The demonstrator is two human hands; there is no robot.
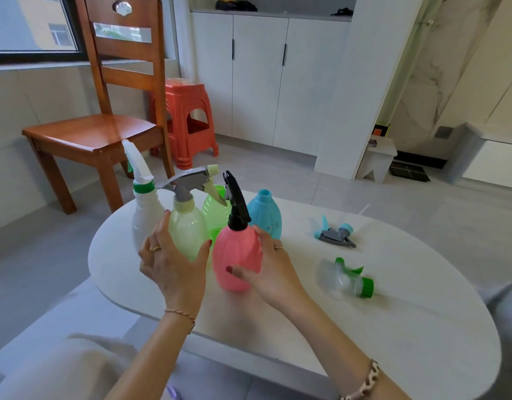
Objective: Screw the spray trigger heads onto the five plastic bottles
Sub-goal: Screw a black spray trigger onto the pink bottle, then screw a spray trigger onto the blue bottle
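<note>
Bottles are being handled near the bench's (364, 327) far left edge. The pale yellow bottle (188, 229), grey trigger head fitted, is being cupped by the left hand (174, 261), fingers spread. The pink bottle (237, 258), black head fitted, is being gripped by the right hand (270, 267). The blue bottle (265, 215) is standing uncapped behind.

Single head-worn view, facing forward and down, close over white table (364, 327)

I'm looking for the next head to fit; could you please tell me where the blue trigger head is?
In the head view, the blue trigger head lies on the white table, right of the open blue bottle and beyond the green trigger head.
</note>
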